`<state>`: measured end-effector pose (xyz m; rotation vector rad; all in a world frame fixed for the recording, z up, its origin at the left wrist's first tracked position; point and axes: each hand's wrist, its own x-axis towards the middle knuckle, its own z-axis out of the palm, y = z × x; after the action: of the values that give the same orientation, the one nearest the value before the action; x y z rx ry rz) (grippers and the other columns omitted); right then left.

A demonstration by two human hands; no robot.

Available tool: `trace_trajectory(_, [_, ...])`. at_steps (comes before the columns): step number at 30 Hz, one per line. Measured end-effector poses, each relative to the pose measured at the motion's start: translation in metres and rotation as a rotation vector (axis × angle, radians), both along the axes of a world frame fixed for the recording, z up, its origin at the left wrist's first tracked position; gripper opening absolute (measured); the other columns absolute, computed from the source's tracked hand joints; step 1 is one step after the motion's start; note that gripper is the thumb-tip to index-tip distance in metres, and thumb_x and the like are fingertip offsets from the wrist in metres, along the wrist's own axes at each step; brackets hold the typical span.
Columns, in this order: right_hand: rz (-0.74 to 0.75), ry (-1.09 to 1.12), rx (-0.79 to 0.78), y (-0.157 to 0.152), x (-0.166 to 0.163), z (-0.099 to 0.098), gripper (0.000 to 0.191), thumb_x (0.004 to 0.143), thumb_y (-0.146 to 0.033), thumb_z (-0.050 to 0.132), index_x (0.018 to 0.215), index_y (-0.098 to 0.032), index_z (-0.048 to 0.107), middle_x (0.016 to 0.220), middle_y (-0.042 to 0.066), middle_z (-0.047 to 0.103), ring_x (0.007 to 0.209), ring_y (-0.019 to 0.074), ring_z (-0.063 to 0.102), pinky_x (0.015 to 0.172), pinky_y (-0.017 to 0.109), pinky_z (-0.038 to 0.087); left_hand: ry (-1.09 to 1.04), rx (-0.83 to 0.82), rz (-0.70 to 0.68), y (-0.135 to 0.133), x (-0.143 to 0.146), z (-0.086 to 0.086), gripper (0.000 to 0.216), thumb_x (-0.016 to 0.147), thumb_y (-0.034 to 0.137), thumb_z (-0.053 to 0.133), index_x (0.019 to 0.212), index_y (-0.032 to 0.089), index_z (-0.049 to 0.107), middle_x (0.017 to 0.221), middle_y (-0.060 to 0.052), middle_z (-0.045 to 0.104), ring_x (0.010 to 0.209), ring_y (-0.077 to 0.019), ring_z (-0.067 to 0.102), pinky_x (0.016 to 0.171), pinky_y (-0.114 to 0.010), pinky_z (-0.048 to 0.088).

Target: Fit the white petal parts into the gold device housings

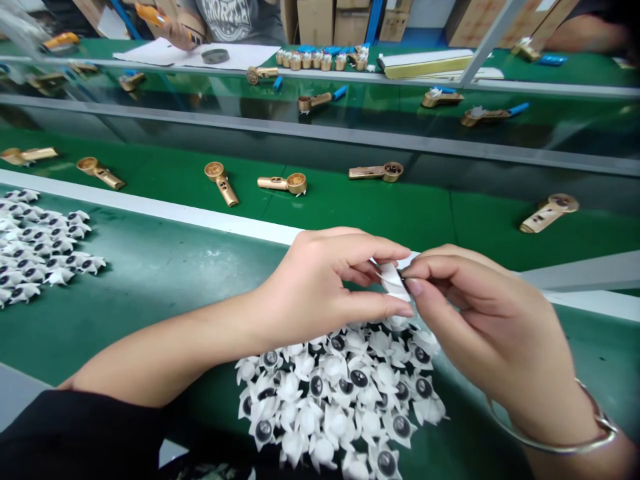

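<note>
Above the pile, my left hand (330, 280) curls its thumb and fingers around a small white fan blade (393, 281). My right hand (480, 313), with a metal bangle on its wrist, pinches at the right side of that blade. A thin dark edge shows at its fingertips; whether this is a separate part or the blade's own hub I cannot tell. Below both hands lies a heap of white fan blades (335, 420), several with round black centres facing up.
Another group of white fan blades (43, 247) is spread at the left. Past a white rail (215, 212), gold handheld fan housings (285, 183) lie on a green belt (320, 210). Behind metal shelf bars, a co-worker's hand (177, 33) holds an orange tool (153, 15).
</note>
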<state>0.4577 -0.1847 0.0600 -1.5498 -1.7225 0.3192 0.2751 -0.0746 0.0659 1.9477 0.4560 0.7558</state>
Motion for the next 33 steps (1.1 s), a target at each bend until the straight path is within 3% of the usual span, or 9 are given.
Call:
trace_trajectory(6, [0.016,-0.037,0.027,-0.002,-0.003,0.0,0.012,0.093,-0.012,0.06,0.095,-0.023,0.063,0.092,0.001,0.068,0.082,0.0128,0.063,0.069,0.026,0.049,-0.004,-0.04,0.017,0.0,0.0,0.001,0.036,0.073,0.026,0.088,0.106,0.018,0.078,0.096,-0.003,0.078,0.078,-0.0111,0.072,0.076,-0.02,0.065])
trace_trajectory(12, [0.138,-0.301,0.292,-0.003,0.006,0.004,0.043,0.084,-0.006,0.061,0.124,-0.022,0.065,0.112,0.009,0.07,0.098,0.0234,0.069,0.082,0.037,0.055,-0.072,-0.153,0.111,0.003,-0.001,0.008,0.038,0.068,0.026,0.091,0.103,0.016,0.079,0.099,-0.005,0.078,0.077,-0.0125,0.074,0.074,-0.021,0.065])
trace_trajectory(16, [-0.159,-0.296,0.079,0.078,0.033,-0.013,0.028,0.088,-0.021,0.061,0.115,-0.018,0.07,0.104,0.012,0.073,0.095,0.0274,0.07,0.085,0.042,0.056,-0.044,-0.377,0.194,0.014,-0.001,0.014,0.038,0.068,0.029,0.091,0.103,0.019,0.079,0.09,-0.004,0.078,0.07,-0.0155,0.073,0.063,-0.024,0.063])
trace_trajectory(18, [-0.326,-0.303,-0.276,0.138,0.046,-0.029,0.061,0.084,-0.025,0.068,0.141,-0.008,0.054,0.124,0.021,0.067,0.112,0.0354,0.066,0.096,0.048,0.053,-0.034,-0.486,0.218,0.022,-0.002,0.017,0.038,0.072,0.032,0.088,0.107,0.022,0.077,0.089,-0.002,0.077,0.068,-0.0143,0.072,0.062,-0.023,0.061])
trace_trajectory(20, [-0.384,-0.293,-0.348,0.193,0.055,-0.045,0.08,0.08,-0.022,0.073,0.148,0.004,0.041,0.139,0.034,0.054,0.123,0.0437,0.059,0.101,0.056,0.049,-0.065,-0.557,0.207,0.028,-0.003,0.018,0.038,0.075,0.034,0.087,0.11,0.023,0.076,0.093,-0.001,0.076,0.07,-0.0128,0.072,0.062,-0.021,0.059])
trace_trajectory(24, [-0.273,-0.259,-0.303,0.243,0.052,-0.062,0.047,0.092,-0.028,0.068,0.135,-0.012,0.059,0.137,0.018,0.06,0.125,0.0309,0.059,0.107,0.055,0.047,-0.089,-0.635,0.145,0.033,-0.006,0.018,0.038,0.079,0.036,0.083,0.113,0.022,0.074,0.098,-0.003,0.075,0.08,-0.0146,0.074,0.069,-0.023,0.06])
trace_trajectory(27, [-0.154,-0.211,-0.202,0.222,0.044,-0.054,0.04,0.088,-0.027,0.071,0.126,-0.015,0.064,0.13,0.014,0.066,0.125,0.0282,0.061,0.111,0.052,0.045,-0.039,-0.583,0.111,0.032,-0.009,0.02,0.04,0.082,0.036,0.08,0.118,0.02,0.071,0.094,-0.005,0.078,0.078,-0.0146,0.073,0.073,-0.026,0.062])
trace_trajectory(30, [-0.098,-0.12,-0.109,0.166,0.038,-0.033,0.059,0.08,-0.027,0.075,0.134,-0.013,0.056,0.127,0.017,0.067,0.12,0.0295,0.065,0.104,0.047,0.053,-0.062,-0.468,0.101,0.029,-0.012,0.026,0.041,0.08,0.029,0.082,0.119,0.019,0.07,0.102,-0.007,0.078,0.084,-0.0159,0.075,0.078,-0.027,0.064])
trace_trajectory(33, [-0.014,0.2,-0.076,0.101,0.033,-0.007,0.058,0.08,-0.035,0.079,0.129,-0.019,0.054,0.119,0.011,0.07,0.108,0.0244,0.072,0.092,0.039,0.062,-0.108,-0.363,0.139,0.026,-0.014,0.031,0.046,0.072,0.023,0.087,0.115,0.017,0.072,0.113,-0.008,0.078,0.093,-0.0182,0.077,0.086,-0.029,0.066])
